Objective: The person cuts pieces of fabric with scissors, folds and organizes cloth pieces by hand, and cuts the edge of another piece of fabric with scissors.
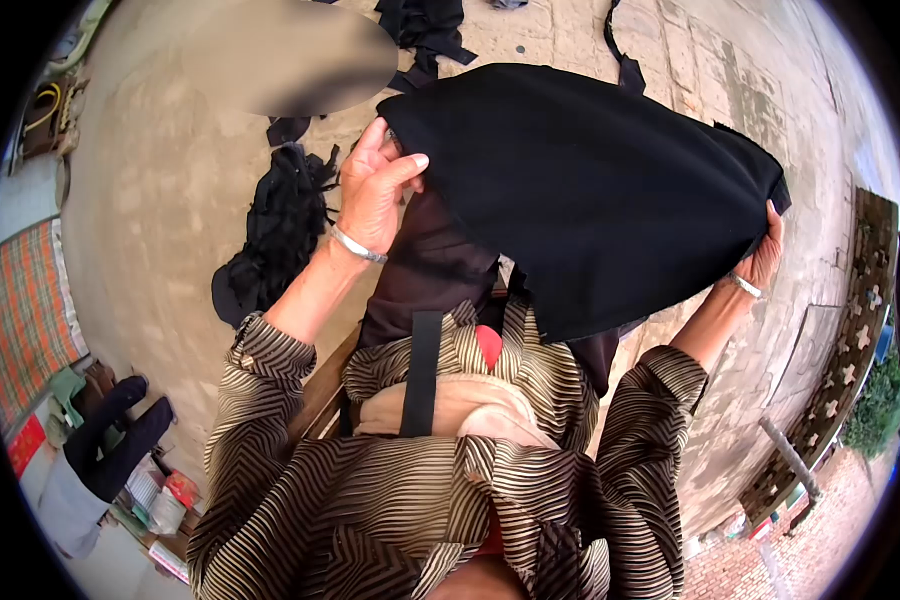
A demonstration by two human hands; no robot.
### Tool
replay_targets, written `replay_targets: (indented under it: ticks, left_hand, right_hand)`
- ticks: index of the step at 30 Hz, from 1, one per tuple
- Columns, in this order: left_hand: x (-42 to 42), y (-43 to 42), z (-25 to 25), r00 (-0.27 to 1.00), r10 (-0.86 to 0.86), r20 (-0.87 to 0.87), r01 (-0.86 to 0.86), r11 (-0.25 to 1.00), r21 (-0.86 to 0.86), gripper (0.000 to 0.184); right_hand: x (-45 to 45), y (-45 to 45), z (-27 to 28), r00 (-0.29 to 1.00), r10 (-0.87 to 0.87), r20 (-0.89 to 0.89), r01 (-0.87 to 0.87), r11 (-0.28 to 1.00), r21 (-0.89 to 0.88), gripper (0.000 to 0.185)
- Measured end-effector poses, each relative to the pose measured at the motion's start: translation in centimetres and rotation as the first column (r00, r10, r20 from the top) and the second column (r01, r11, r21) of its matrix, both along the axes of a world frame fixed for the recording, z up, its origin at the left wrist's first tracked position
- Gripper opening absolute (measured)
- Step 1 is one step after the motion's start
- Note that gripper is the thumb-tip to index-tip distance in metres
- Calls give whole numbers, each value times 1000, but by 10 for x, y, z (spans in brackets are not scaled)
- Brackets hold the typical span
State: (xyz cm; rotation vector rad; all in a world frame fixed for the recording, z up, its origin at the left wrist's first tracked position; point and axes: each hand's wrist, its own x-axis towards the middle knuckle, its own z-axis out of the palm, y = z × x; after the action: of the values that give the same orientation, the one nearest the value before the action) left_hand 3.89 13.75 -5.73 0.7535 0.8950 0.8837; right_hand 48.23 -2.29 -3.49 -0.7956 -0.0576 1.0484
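A large piece of black cloth [590, 190] is stretched out above my lap, between my two hands. My left hand [375, 185] pinches its upper left corner between thumb and fingers. At the cloth's right end my right hand [762, 250] grips the edge, with its fingers partly hidden behind the fabric. The lower edge of the cloth hangs over my dark trousers [420, 265]. Both wrists wear light bracelets.
Black cloth scraps [280, 230] lie on the pale ground left of my left arm, and more scraps [425, 25] lie ahead. Another person's dark-clad legs [120, 440] show at lower left, near a plaid cloth [30, 320]. A low patterned wall [830, 370] runs along the right.
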Motion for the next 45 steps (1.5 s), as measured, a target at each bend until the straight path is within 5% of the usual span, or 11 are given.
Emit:
replay_targets:
  ticks: [3,5,9,19,21,24,27,33,37,40,45]
  left_hand:
    - [3,-5,-2,998,-13,-68,16,999,39,54]
    - [1,-4,-8,995,-25,-94,28,999,39,58]
    - [-15,-3,-27,988,-74,-135,75,997,4,64]
    - [-27,-41,30,909,97,-406,87,907,412,39]
    - [-23,-64,54,908,-38,-417,214,899,383,34]
    - [-5,-92,69,856,-423,-295,436,899,-24,32]
    - [15,-103,52,862,-500,-83,432,811,-395,39]
    - [44,-103,18,829,-558,48,519,734,-438,30]
    - [63,-107,3,826,-548,133,536,687,-490,17]
    - [82,-118,9,826,-562,44,513,717,-471,15]
    - [75,-120,3,816,-577,-13,507,727,-464,13]
  right_hand:
    - [28,8,-57,933,-154,325,246,933,-264,17]
    - [40,-15,-97,958,282,55,-266,942,-203,25]
    - [-66,-28,-64,880,260,398,71,757,-650,49]
    - [-153,-120,4,820,495,288,-226,742,-631,29]
    - [-154,-129,-7,834,488,257,-232,734,-638,27]
    - [-144,-156,-56,951,280,130,-156,800,-580,24]
    - [-138,-211,-128,991,77,107,24,691,-723,22]
    - [-179,-325,-244,988,-153,29,83,359,-930,33]
    - [-208,-358,-291,989,-144,26,63,258,-964,37]
    - [-222,-377,-352,981,144,132,117,106,-987,41]
    - [-233,-361,-381,932,332,147,91,177,-980,36]
